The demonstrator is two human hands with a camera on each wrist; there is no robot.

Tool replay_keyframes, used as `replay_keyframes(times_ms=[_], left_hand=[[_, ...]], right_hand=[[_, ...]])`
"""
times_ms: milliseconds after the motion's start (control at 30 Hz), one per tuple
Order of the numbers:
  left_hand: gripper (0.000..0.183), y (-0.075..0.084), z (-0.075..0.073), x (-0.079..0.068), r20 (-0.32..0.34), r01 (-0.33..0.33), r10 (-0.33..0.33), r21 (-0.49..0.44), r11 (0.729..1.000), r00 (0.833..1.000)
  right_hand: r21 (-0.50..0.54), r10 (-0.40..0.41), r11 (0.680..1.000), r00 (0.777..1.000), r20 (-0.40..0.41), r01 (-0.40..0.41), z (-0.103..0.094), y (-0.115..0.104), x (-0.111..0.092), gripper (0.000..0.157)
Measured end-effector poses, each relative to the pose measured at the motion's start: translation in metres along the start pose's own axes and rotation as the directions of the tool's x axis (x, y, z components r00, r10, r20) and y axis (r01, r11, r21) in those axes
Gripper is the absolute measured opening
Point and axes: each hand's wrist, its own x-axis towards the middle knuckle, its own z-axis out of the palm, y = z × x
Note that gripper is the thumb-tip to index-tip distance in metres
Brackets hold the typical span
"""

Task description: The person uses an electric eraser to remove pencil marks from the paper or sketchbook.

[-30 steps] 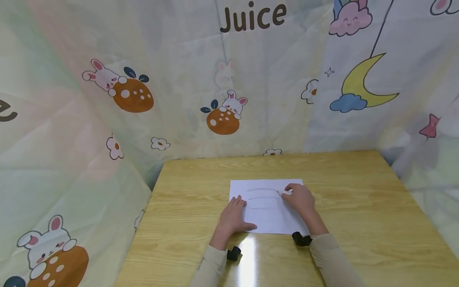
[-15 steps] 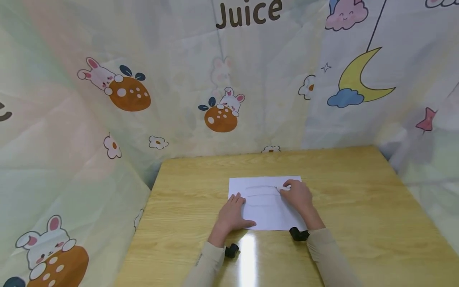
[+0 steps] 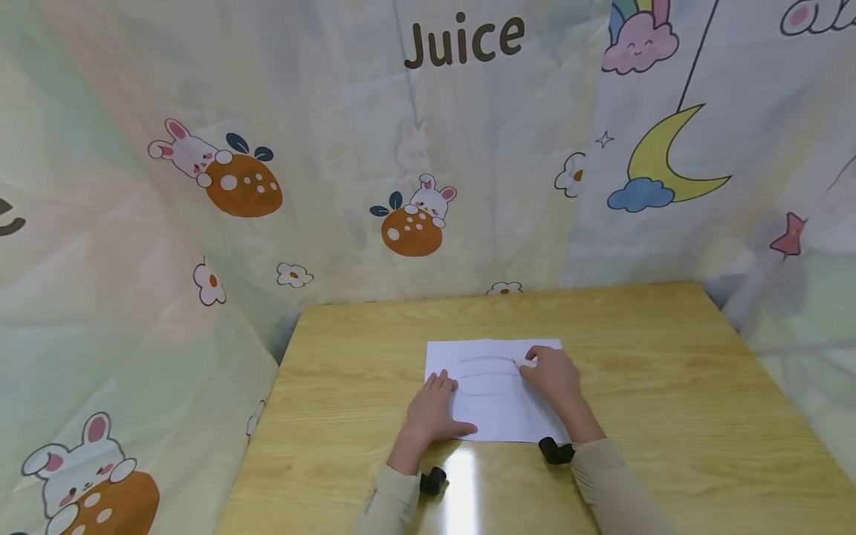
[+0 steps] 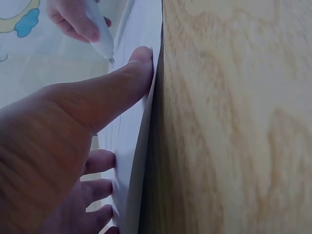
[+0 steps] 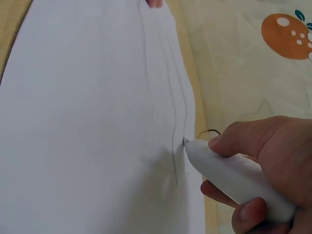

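Note:
A white sheet of paper [image 3: 495, 420] lies on the wooden table, with three thin grey lines running across its upper half. Whether they are drawn or cut I cannot tell. My left hand [image 3: 431, 407] rests spread on the paper's left side, thumb on the near edge, which lifts slightly off the wood in the left wrist view. With my right hand [image 3: 556, 377] I pinch a thick white pen-shaped tool [image 5: 234, 178] between thumb and fingers. Its small metal tip touches the paper at the end of the line nearest the far edge.
Patterned cloth [image 3: 334, 148] hangs behind and beside the table [image 3: 669, 386]. A black wrist mount [image 3: 433, 481] sits at my left cuff, another black mount [image 3: 555, 450] at my right. Bare wood surrounds the sheet.
The head view has shifted slightly. Both hands keep nearly the same places on the paper, and the tool's tip stays near the right end of the farthest line.

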Motion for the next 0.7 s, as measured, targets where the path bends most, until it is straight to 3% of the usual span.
replay_keyframes(times_ms=[433, 700], left_hand=[[0.091, 0.0002, -0.0013, -0.0052, -0.009, 0.01, -0.01, -0.012, 1.0, 1.0], [0.09, 0.0017, -0.0007, -0.007, -0.015, 0.002, -0.002, -0.005, 1.0, 1.0]], right_hand=[[0.002, -0.021, 1.0, 1.0, -0.003, 0.021, -0.0014, -0.0042, -0.0052, 0.029], [0.009, 0.008, 1.0, 1.0, -0.001, -0.008, -0.0001, -0.0046, -0.0058, 0.03]])
